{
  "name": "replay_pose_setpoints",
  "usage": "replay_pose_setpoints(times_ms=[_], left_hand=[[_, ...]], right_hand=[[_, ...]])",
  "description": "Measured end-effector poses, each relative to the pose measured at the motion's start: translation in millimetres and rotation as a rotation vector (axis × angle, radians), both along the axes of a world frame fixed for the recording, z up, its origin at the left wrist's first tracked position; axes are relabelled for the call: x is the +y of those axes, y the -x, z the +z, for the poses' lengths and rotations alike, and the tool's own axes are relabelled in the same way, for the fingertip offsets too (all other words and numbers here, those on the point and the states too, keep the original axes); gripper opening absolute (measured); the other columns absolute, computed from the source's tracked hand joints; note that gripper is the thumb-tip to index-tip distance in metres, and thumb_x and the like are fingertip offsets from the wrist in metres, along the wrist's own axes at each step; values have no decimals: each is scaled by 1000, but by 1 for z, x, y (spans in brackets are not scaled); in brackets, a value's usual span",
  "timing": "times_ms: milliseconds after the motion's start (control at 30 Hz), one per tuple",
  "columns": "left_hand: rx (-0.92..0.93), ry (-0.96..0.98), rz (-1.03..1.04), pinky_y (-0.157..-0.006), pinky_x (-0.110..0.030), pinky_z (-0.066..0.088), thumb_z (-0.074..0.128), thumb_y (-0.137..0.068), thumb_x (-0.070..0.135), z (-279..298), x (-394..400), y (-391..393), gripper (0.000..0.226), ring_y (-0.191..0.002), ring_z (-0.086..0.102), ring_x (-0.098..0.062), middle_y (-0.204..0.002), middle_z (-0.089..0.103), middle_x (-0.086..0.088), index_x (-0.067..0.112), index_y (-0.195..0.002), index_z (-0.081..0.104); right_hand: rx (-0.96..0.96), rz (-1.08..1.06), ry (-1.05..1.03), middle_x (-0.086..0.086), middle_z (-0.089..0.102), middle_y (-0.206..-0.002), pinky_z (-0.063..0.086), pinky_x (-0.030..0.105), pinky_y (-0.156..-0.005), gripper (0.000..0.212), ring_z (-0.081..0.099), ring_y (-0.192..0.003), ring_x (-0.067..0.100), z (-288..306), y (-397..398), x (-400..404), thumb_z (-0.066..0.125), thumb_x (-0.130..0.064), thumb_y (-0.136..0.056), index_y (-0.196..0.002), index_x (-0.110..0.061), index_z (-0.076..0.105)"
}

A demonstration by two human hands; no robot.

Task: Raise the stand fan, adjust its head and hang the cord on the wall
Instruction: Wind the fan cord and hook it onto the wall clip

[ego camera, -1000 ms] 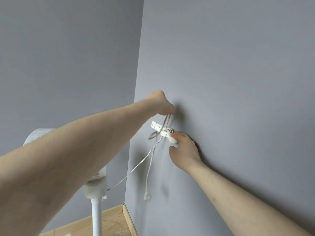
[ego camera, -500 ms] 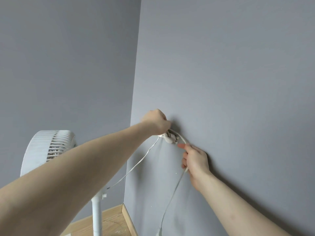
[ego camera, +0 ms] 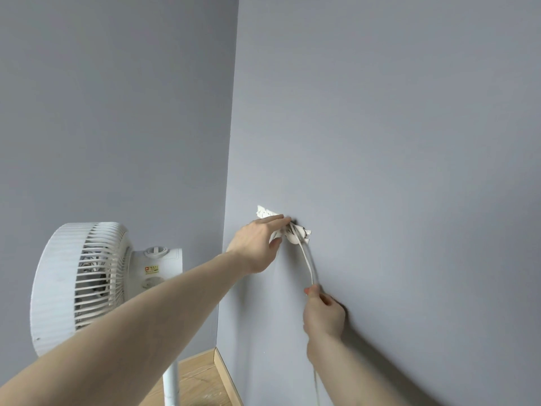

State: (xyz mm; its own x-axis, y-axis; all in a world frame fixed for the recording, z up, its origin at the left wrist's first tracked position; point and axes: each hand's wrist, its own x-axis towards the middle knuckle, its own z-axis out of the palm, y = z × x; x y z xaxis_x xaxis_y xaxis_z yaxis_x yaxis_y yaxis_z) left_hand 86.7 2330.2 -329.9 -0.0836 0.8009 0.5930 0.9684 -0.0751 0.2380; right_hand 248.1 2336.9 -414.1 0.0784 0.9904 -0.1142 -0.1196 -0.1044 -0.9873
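Cord (ego camera: 308, 260) is the thing I handle now, thin, white and soft. It runs from the white hook (ego camera: 295, 233) on the grey wall (ego camera: 409, 171) down into my right hand (ego camera: 323, 316), and more of it hangs below my wrist, close to the wall. My right hand pinches the cord between thumb and the first fingers, pressed together just under the taut part. My left hand (ego camera: 257, 244) lies at the hook, fingers mostly straight and together, the fingertips (ego camera: 282, 220) pressing on the hook or on the loops there; I cannot tell exactly which.

I judge the cord light and flexible, with some springiness, so the loops may want to open and slip off the small hook. It looks smooth, so a firm pinch is better than an open grip. The best place to hold is near the hook, where the cord bends. The hook looks small and perhaps only glued, so I should pull gently.

Fan (ego camera: 79, 285) stands raised at my left, near the corner, on its pole (ego camera: 171, 385).
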Motion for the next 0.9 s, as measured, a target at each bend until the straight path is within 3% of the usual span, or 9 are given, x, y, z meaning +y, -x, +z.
replay_pose_setpoints(times_ms=[100, 167, 333, 400, 467, 567, 733, 900], left_hand=[[40, -21, -36, -95, -30, 47, 46, -99, 17, -7, 2, 5, 57, -135, 48, -17, -158, 33, 22, 40, -151, 39], [78, 8, -52, -102, -32, 43, 45, -98, 14, -12, 3, 10, 65, -138, 45, -18, -163, 24, 20, 40, -155, 30], [244, 118, -26, -122, -39, 16, 46, -91, 13, -23, 4, 12, 85, -143, 30, -25, -168, 1, 2, 41, -159, 2], [250, 128, -26, -122, -41, 14, 46, -84, 9, -21, 2, 11, 92, -142, 28, -26, -167, 0, 1, 43, -157, 3], [248, 115, -34, -122, -40, 16, 46, -78, 5, -18, 2, 9, 93, -141, 30, -27, -165, 5, -1, 42, -155, 10], [194, 101, -55, -119, -35, 19, 45, -74, 2, -14, 0, 5, 93, -140, 31, -26, -163, 12, -1, 41, -154, 18], [108, 81, -88, -117, -32, 21, 44, -72, -1, -16, 0, 4, 91, -141, 31, -22, -164, 14, 3, 37, -152, 26], [-336, 17, -3, -103, -37, 42, 41, -77, -1, -17, 8, 8, 79, -134, 39, -25, -153, 30, 5, 26, -150, 30]], right_hand=[[202, -31, 204, -2, 55, -75, 42, 30, -61, 30, 46, -61, 19, -2, 21, 4, 57, -39, -97, -94, -14, 73], [257, -41, 247, -1, 54, -79, 37, 28, -53, 31, 44, -57, 19, 2, 29, 5, 54, -41, -98, -99, -15, 70], [280, -119, 93, 2, 58, -82, 38, 29, -57, 31, 48, -66, 24, 11, 28, 4, 50, -40, -100, -99, -15, 68], [251, -140, 78, 1, 63, -88, 39, 32, -65, 31, 50, -76, 26, 5, 21, 7, 51, -39, -100, -100, -14, 70], [214, -103, 103, -2, 61, -83, 39, 31, -65, 31, 49, -71, 23, -4, 16, 10, 53, -38, -99, -100, -14, 72], [194, -32, 141, -5, 54, -74, 36, 25, -58, 28, 43, -59, 14, -18, 16, 11, 56, -34, -100, -98, -13, 72], [139, 82, 213, 1, 60, -80, 46, 33, -71, 26, 52, -67, 18, -19, 27, 14, 46, -9, -95, -95, -14, 72], [-16, 182, 202, -1, 59, -86, 55, 41, -82, 34, 52, -67, 18, -15, 44, 20, 43, -7, -94, -96, -17, 75]])
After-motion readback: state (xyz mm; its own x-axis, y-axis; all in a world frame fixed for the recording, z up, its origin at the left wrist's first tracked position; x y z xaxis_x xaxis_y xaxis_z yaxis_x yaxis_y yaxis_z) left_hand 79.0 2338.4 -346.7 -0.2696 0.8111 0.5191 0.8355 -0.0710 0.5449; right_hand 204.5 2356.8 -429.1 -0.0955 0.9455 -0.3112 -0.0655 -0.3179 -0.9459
